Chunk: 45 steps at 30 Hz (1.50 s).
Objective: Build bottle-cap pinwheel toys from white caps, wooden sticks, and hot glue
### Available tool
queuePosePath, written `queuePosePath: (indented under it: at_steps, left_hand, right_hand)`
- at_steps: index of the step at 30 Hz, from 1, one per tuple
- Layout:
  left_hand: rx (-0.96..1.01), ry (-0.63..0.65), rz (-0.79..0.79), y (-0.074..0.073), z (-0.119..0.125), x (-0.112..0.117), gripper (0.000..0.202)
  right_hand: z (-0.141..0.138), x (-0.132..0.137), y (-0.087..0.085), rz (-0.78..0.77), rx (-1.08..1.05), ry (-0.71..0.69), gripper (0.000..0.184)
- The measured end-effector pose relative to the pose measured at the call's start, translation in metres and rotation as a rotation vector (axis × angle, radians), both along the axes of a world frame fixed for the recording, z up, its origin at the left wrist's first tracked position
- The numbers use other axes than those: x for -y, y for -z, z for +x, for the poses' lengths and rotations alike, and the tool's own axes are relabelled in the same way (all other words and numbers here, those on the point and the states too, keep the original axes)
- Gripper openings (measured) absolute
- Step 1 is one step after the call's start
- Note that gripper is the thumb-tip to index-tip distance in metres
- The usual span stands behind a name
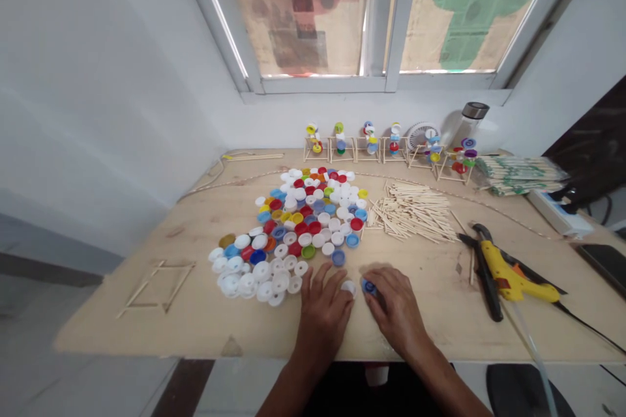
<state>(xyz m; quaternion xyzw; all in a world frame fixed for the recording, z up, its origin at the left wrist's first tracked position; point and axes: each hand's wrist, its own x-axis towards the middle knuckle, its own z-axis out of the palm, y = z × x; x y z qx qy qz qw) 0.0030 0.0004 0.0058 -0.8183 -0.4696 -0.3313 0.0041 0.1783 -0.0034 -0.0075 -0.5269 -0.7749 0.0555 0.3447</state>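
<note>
My left hand (323, 307) rests on the table at the front edge of a heap of bottle caps (308, 228). Its thumb and index finger close on a white bottle cap (349, 288), while the other fingers reach toward the heap. To the right, my right hand (397, 303) has its thumb and fingers closed around a blue bottle cap (369, 287), partly hidden by them. The two caps are a short gap apart. Caps in the heap are white, red, blue, yellow, orange and green; a blue one (338, 257) lies just beyond my left fingertips.
Loose wooden sticks (415, 208) lie right of the heap. Farther right are a yellow glue gun (511, 273), black-handled pliers (484, 280) and a phone (604, 264). A stick frame (159, 287) lies left. Several stick-and-cap models (369, 143), a small fan and a bottle (469, 124) line the wall.
</note>
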Motion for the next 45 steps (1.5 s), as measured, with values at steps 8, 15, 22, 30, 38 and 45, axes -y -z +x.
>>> queuePosePath:
  at_steps: [8,15,22,30,38,45]
  left_hand:
    - [0.024,0.007,-0.041,0.002,0.0,-0.002,0.02]
    - [-0.013,0.02,0.004,0.003,-0.002,-0.004,0.024]
    - [-0.049,0.05,-0.018,0.005,-0.002,-0.006,0.028]
    - [-0.035,0.055,-0.002,0.001,0.002,-0.006,0.026]
    - [-0.036,0.049,0.048,-0.003,-0.001,-0.025,0.027]
    - [-0.061,-0.053,0.092,-0.008,0.002,-0.066,0.029]
  right_hand:
    - [-0.007,-0.002,-0.005,-0.041,0.029,-0.034,0.032]
    - [-0.007,-0.001,-0.007,-0.025,0.031,-0.031,0.034]
    - [-0.003,0.002,-0.009,-0.058,0.027,-0.014,0.034]
    - [-0.009,0.001,-0.01,-0.102,-0.008,-0.02,0.031]
    - [-0.016,-0.019,-0.018,-0.109,-0.019,-0.006,0.023]
    - [-0.026,-0.068,-0.024,-0.011,0.037,0.047,0.03]
